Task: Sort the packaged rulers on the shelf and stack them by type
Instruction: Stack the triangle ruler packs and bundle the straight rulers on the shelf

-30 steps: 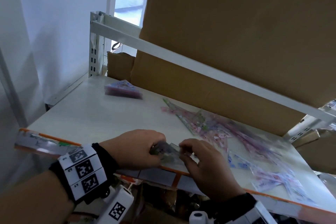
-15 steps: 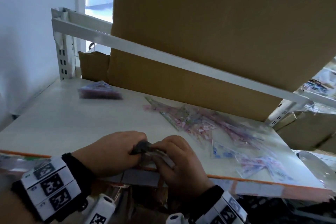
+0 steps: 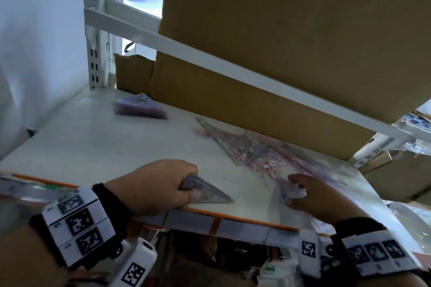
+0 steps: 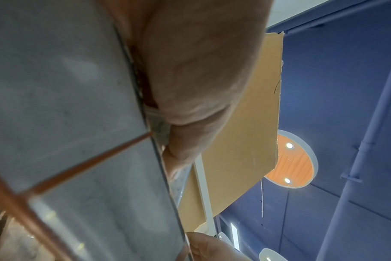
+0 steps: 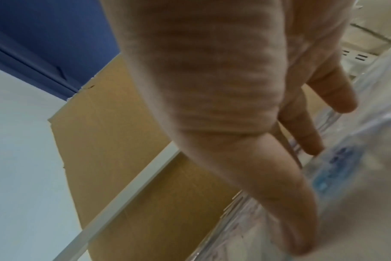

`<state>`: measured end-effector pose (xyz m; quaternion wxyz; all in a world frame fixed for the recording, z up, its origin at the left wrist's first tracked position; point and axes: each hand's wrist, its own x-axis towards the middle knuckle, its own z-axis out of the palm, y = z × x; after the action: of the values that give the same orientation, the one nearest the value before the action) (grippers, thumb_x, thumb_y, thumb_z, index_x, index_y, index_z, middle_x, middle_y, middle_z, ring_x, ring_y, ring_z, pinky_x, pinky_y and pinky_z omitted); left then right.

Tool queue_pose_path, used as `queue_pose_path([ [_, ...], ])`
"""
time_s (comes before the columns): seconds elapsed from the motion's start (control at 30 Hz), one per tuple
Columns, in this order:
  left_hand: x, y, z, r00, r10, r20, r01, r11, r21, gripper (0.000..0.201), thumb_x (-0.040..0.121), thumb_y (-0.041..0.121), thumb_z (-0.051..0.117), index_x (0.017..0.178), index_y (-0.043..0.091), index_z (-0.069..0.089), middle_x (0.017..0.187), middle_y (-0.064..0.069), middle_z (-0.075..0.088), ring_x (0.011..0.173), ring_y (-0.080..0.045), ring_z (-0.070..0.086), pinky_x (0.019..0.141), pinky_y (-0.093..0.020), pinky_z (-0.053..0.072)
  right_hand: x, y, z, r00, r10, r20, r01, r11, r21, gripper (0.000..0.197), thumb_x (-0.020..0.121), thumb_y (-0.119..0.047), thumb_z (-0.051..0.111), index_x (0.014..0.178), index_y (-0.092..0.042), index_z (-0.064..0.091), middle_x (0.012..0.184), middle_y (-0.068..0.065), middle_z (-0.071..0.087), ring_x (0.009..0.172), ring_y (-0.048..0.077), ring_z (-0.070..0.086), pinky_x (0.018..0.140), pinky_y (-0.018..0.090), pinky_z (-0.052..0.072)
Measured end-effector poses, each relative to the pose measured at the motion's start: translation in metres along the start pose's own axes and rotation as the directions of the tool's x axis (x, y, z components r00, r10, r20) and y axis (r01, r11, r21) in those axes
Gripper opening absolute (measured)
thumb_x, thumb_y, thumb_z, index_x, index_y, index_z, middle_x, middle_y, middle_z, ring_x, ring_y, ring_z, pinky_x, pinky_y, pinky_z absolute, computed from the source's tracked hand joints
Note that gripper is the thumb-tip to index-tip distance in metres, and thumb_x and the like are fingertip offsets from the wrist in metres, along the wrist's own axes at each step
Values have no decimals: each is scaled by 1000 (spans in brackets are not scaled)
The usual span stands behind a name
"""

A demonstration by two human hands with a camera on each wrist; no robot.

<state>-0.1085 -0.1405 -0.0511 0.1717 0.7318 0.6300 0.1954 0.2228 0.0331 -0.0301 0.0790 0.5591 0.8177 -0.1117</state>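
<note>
The left hand (image 3: pixel 154 187) rests at the front edge of the white shelf (image 3: pixel 81 147), its fingers curled round a small stack of grey triangular packaged rulers (image 3: pixel 205 192). The stack lies flat on the shelf, its long point aimed to the right, and its wide end is tucked under the fingers. In the left wrist view the curled fingers (image 4: pixel 196 88) press down against the shelf's front edge strip, and only a sliver of the packaging shows beneath them.

The right hand (image 3: pixel 319 198) lies further right on the same shelf, apart from the left hand, fingers spread and fairly straight. Its fingertips touch a clear packaged ruler with blue print (image 3: pixel 292 190); the right wrist view shows the straight fingers (image 5: pixel 333 95) over crinkled clear wrapping, with nothing gripped.

Beyond the right hand a loose heap of pink and purple packaged rulers (image 3: pixel 268 154) sprawls across the middle and right of the shelf, blurred in places. A separate small stack of purple triangular rulers (image 3: pixel 138 107) sits at the back left, near the cardboard box (image 3: pixel 279 30) that stands behind the upper shelf rail (image 3: pixel 210 58).
</note>
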Motion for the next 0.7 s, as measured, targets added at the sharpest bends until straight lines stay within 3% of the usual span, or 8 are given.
queue_pose_path([
  [0.1,1,-2,1,1000,11,-10,-11,1000,-8,29,90,51,59,83,23,52,80,6,54,72,-7,50,63,-23,39,6,5,4,999,-39,-37,41,998,54,69,75,-36,82,136,-28,50,131,-4,57,117,11,54,98,28,44],
  [0.17,1,-3,1,1000,19,-19,-19,1000,-6,29,90,51,59,83,24,52,79,7,53,72,-6,49,60,-18,34,6,3,8,997,-56,-59,63,990,124,63,72,-35,85,124,-38,50,117,-10,57,107,8,56,90,25,44],
  [0.3,0,-5,2,999,32,-20,-32,999,-22,28,89,51,59,82,25,51,81,8,54,74,-6,50,66,-27,41,5,-4,13,948,-141,-287,220,939,264,27,85,-18,74,90,-42,63,91,-10,61,84,9,61,73,21,43],
  [0.4,0,-6,3,999,43,-14,-43,999,-17,27,89,52,58,83,27,50,82,9,52,75,-5,50,65,-25,39,-1,-16,13,906,-177,-385,319,883,344,29,92,-15,64,86,-43,69,94,-23,69,91,-9,61,77,13,42],
  [0.47,1,-6,3,999,47,-19,-48,999,-17,28,89,53,58,84,25,52,82,8,54,75,-6,50,65,-23,39,-7,-27,13,879,-200,-433,383,839,388,31,92,-12,65,86,-42,70,94,-27,70,92,-9,62,80,15,44],
  [0.57,2,-7,4,998,51,-27,-52,998,-25,33,89,53,59,84,21,53,81,6,54,74,-7,50,66,-25,40,-19,-44,12,823,-196,-533,475,752,458,30,87,-6,71,81,-35,74,90,-19,73,87,1,67,79,25,51],
  [0.7,1,-7,5,998,47,-35,-49,998,-49,38,87,54,61,79,19,49,77,3,52,71,-9,48,63,-26,38,-40,-71,15,736,-229,-637,633,567,528,13,78,-10,74,77,-23,73,79,0,72,73,12,66,70,25,52],
])
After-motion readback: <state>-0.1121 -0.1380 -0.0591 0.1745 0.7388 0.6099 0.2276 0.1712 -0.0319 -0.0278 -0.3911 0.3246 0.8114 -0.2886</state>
